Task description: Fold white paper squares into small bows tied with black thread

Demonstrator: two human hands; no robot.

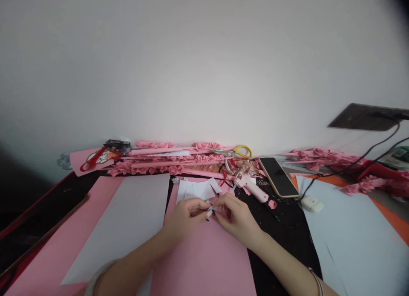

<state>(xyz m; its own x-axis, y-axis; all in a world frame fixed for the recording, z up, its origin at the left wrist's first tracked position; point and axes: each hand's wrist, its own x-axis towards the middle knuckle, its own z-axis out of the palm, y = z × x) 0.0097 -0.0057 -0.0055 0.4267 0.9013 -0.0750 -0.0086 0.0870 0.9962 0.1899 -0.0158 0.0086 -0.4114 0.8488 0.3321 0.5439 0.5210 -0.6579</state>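
Both hands meet over a pink paper sheet (204, 257) in the middle of the table. Between the fingertips is a small folded piece of white paper (210, 212), partly hidden by the fingers. My left hand (187, 217) pinches it from the left, and my right hand (238, 219) pinches it from the right. Just beyond the fingers lie several cut white paper pieces (194, 189). A pale pink glue gun (252, 187) rests to the right of them, its nozzle end toward the paper pieces.
Pink paper flower stems (153, 166) are piled along the wall, with yellow-handled scissors (234, 152) on top. A phone (279, 176), a white case (312, 203) and white sheets (345, 232) lie right. Cables (372, 146) hang from a wall socket (361, 117). White paper (121, 227) lies left.
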